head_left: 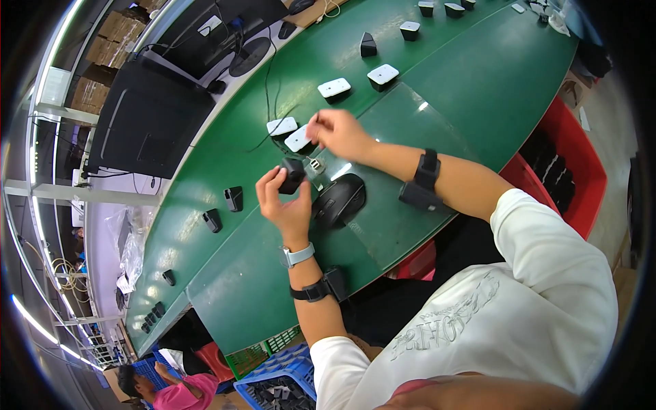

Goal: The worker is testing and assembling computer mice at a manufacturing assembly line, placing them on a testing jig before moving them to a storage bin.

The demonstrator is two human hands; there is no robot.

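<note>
My left hand (285,208) grips a small black block-shaped device (292,175) between thumb and fingers, held up over the green bench. My right hand (342,137) is a little farther off and to the right, slightly blurred. Its fingers are curled together beside a white-topped black device (298,139), and whatever is between them is hidden. A second white-topped device (281,126) stands just behind that one. Between my hands is a small metal connector piece (316,165). A black computer mouse (339,200) lies right of my left hand.
The curved green workbench (225,266) carries several more white-topped devices (334,89) toward the far right and black pieces (233,199) at left. Monitors (154,130) and cables stand behind. A red bin (581,164) is at right; a blue crate (277,383) is below. A person in pink (184,393) is at lower left.
</note>
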